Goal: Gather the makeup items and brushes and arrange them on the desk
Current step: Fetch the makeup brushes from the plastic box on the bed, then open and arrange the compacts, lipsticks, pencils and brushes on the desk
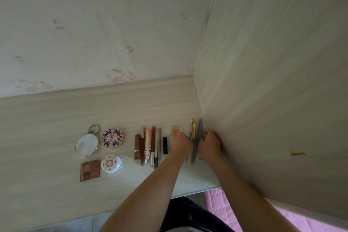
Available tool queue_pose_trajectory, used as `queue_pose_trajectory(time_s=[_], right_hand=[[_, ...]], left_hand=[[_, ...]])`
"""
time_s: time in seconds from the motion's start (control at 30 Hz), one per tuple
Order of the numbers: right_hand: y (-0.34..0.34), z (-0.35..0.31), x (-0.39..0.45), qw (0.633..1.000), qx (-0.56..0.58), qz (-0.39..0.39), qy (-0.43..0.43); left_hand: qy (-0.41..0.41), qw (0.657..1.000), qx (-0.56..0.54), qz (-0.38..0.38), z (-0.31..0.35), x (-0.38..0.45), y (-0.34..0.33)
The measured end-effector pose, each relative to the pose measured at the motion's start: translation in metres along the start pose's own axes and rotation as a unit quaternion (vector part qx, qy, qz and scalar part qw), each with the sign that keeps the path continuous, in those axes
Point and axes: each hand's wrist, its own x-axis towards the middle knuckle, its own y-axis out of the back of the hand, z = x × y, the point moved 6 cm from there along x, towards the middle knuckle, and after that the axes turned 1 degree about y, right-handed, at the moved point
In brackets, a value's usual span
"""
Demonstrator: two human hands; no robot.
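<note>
My left hand (181, 144) and right hand (210, 144) curl around the brushes (195, 140) by the side panel (263, 100); I should square their ends, parallel with the pencils (150, 146).

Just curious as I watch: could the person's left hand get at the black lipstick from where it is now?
Probably yes. The black lipstick stands just left of the left hand, with bare desk between them and nothing over it, though that hand is busy at the brushes.
</note>
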Motion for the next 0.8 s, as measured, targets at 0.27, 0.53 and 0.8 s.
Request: queue_pose_trajectory(time_s=[0.27, 0.53, 0.8], right_hand=[[0.007, -0.001, -0.009, 0.999, -0.028, -0.015, 0.041], [0.007, -0.03, -0.026, 0.972, -0.122, -0.048, 0.193], [-0.024, -0.075, -0.063, 0.921, -0.208, -0.075, 0.321]], left_hand=[[-0.019, 0.997, -0.071, -0.006, -0.01, -0.01, 0.015], [-0.112, 0.989, -0.066, 0.071, -0.023, -0.026, 0.054], [-0.141, 0.974, 0.028, 0.174, -0.063, -0.054, 0.097]])
